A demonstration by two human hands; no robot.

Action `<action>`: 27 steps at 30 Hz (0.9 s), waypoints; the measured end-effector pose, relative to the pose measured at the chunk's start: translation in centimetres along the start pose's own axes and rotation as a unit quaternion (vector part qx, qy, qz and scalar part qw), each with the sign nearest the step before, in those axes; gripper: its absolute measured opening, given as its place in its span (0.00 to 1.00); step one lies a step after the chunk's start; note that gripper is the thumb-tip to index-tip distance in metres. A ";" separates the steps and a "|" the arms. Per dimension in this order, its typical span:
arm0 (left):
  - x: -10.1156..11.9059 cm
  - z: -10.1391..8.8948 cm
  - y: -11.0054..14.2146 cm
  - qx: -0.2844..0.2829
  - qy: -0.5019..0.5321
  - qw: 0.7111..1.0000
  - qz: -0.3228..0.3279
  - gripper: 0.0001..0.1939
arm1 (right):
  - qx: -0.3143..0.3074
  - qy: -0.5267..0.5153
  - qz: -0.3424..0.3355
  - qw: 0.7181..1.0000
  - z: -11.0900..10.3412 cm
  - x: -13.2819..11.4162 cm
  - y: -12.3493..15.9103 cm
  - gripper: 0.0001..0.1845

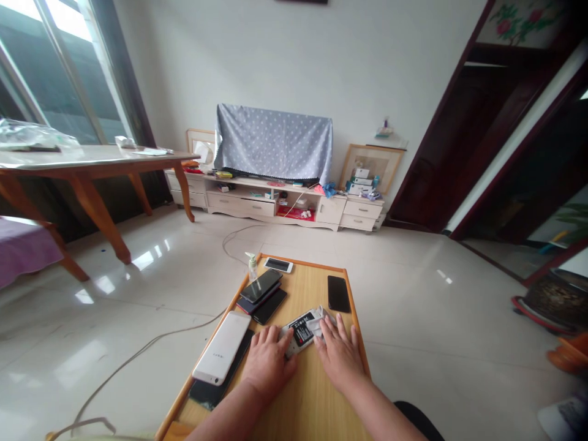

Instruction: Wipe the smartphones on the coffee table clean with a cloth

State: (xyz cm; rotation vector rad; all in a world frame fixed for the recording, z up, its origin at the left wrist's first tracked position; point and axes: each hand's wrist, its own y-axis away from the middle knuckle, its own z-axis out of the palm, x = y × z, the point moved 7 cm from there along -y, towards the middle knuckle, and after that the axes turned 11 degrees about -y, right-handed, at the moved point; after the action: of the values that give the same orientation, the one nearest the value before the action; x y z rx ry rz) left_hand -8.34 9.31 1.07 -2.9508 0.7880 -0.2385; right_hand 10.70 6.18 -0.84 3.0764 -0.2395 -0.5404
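**Inspector:** Where was the labelled phone battery [301, 331] found, and how were the hands placed?

**Clerk:** It was lying on the low wooden table [303, 404], partly covered by white tissue [318, 323]. The left hand [267, 361] was laid open against its edge, and the right hand [337, 355] was spread open upon the tissue. No grip was observed.

**Inspector:** Containers?

**Clerk:** A clear pump bottle [252, 267] was noted at the table's far corner, its contents unidentified. Stacked white boxes [361, 184] were recorded on the white cabinet [241, 207], well beyond the table.
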 end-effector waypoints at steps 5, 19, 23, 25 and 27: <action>0.2 -0.1 0.1 0.003 0.000 1.000 -0.001 0.30 | -0.012 -0.016 -0.003 1.000 -0.1 -1.7 -3.8 0.34; 0.1 -0.4 0.1 0.004 -0.001 1.000 -0.007 0.30 | 0.009 -0.003 0.010 1.000 0.0 -1.6 -1.0 0.33; 0.0 -0.3 0.1 -0.007 0.002 1.000 -0.014 0.30 | -0.008 -0.014 -0.041 0.999 1.1 -3.4 0.0 0.33; -0.1 -0.2 0.0 -0.013 0.005 1.000 -0.016 0.30 | -0.025 -0.030 -0.103 0.994 1.9 -4.8 1.1 0.32; -0.1 -0.2 0.0 -0.015 0.004 1.000 -0.016 0.30 | -0.027 -0.032 -0.117 0.992 1.9 -4.8 1.3 0.31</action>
State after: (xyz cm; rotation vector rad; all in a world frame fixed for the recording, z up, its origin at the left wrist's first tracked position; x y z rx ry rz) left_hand -8.50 9.36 1.26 -2.9941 0.7529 -0.2443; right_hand 5.39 5.62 -0.90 3.0556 0.1352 -0.6418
